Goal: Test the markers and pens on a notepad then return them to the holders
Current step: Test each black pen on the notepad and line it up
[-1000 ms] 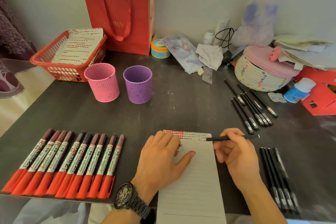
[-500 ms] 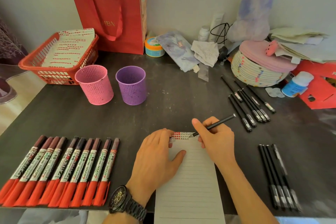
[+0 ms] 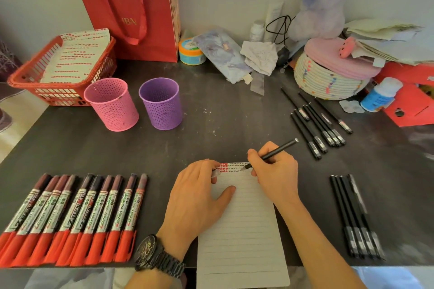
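A lined notepad (image 3: 242, 230) lies at the table's front edge, with red and black test marks along its top line. My left hand (image 3: 199, 197) rests flat on its left side; a small clear cap (image 3: 215, 173) shows at the fingertips. My right hand (image 3: 274, 171) grips a black pen (image 3: 279, 149) whose tip touches the top line at the right. A row of red markers (image 3: 77, 213) lies to the left. Black pens lie in two groups, one at the right rear (image 3: 314, 124) and one at the right front (image 3: 354, 216). The pink holder (image 3: 112, 103) and purple holder (image 3: 162, 103) stand behind.
A red basket (image 3: 28, 82) with marked paper sits at the back left, beside a red gift bag (image 3: 136, 7). A woven basket (image 3: 328, 82), a blue bottle (image 3: 380, 95), papers and clutter crowd the back right. The table's front edge runs just below the markers.
My right hand brought the pen from lying level above the pad down into a writing grip, its tip now on the top line. My left hand stayed on the pad.
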`<action>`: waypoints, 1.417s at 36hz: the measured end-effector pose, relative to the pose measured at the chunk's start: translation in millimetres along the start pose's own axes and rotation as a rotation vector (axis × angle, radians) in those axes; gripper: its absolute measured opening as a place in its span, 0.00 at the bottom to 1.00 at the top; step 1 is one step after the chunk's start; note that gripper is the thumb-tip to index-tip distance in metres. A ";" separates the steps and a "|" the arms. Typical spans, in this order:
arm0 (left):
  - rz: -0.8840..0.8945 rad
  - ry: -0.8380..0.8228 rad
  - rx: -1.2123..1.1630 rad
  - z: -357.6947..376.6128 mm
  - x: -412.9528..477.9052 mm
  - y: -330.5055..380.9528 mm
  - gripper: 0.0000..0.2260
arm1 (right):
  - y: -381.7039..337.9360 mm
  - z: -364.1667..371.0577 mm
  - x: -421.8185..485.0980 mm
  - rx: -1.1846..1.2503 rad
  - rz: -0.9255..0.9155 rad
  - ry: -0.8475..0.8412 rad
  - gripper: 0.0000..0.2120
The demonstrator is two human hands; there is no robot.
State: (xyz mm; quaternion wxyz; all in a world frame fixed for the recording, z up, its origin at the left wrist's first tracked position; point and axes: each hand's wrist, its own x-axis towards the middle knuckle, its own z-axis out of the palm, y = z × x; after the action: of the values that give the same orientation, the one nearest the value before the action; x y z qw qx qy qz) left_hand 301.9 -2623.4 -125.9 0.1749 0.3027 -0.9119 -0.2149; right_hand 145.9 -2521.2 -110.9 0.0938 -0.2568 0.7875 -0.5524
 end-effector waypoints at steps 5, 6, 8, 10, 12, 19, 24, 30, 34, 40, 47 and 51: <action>-0.018 -0.010 0.001 1.9 1.8 -0.4 0.23 | -0.1 1.1 0.3 -0.016 -0.009 -0.006 0.13; -0.019 -0.010 0.003 2.1 2.2 -0.3 0.23 | 0.1 1.4 0.4 -0.020 -0.013 -0.007 0.12; -0.020 -0.007 0.004 2.4 2.2 -0.6 0.23 | 0.4 1.9 0.2 -0.030 -0.014 -0.008 0.12; -0.021 -0.006 0.002 2.2 1.6 -1.0 0.23 | 0.9 2.0 0.3 -0.036 -0.010 -0.008 0.12; -0.017 0.000 0.000 1.5 1.0 -1.0 0.23 | 1.5 1.6 0.6 -0.038 -0.006 -0.013 0.12; -0.006 0.005 -0.014 -0.3 0.1 -0.4 0.22 | 2.9 2.4 1.6 -0.041 0.009 -0.017 0.12; -0.009 -0.003 -0.008 -0.5 0.3 0.3 0.23 | 2.1 1.9 0.8 -0.031 -0.001 -0.008 0.13; -0.015 -0.009 -0.018 -2.2 0.4 1.4 0.23 | 0.5 1.7 0.6 -0.043 0.005 -0.003 0.14; -0.017 -0.019 -0.022 -3.3 0.5 2.3 0.23 | -0.6 1.3 0.4 -0.050 0.014 -0.006 0.14; -0.025 -0.036 -0.031 -4.5 0.9 3.5 0.24 | -1.1 1.2 0.1 -0.056 0.012 -0.001 0.14; -0.008 -0.016 -0.032 -6.9 -0.3 5.1 0.23 | -1.0 1.4 0.7 -0.033 0.021 -0.001 0.14; -0.008 -0.031 -0.033 -6.8 0.4 4.7 0.23 | -1.9 -1.3 0.2 0.007 0.019 0.045 0.14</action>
State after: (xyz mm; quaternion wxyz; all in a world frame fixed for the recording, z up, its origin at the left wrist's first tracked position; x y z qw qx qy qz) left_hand 302.4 -2622.2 -117.8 0.1650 0.3000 -0.9096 -0.2355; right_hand 145.7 -2520.8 -108.6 0.0824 -0.2364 0.7899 -0.5597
